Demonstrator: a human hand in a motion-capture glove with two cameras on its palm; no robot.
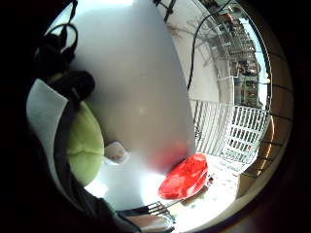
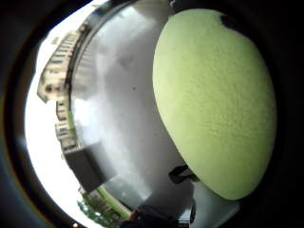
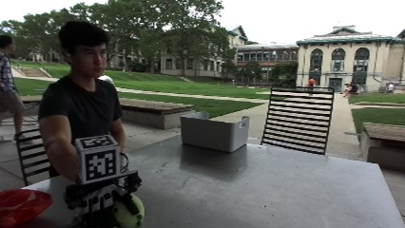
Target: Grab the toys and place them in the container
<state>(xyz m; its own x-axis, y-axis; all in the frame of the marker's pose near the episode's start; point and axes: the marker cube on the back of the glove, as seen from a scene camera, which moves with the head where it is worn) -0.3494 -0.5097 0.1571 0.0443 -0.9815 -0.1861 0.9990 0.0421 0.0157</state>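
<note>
My gloved right hand (image 3: 101, 202) sits at the table's near left corner, its fingers curled over a round yellow-green toy (image 3: 131, 212). That toy fills much of the thumb side palm view (image 2: 213, 99) and shows beside the glove's strap in the little finger side view (image 1: 85, 145). Whether the toy rests on the table or is raised off it, I cannot tell. A red toy (image 3: 19, 205) lies at the table's left edge, close to the hand, and also shows as a red toy (image 1: 184, 177) on the tabletop. The grey open container (image 3: 214, 131) stands at the table's far side, well away from the hand.
The grey table (image 3: 272, 185) stretches bare between the hand and the container. A black slatted chair (image 3: 297, 118) stands behind the far right edge, and another chair (image 3: 28, 152) is behind the person at the left.
</note>
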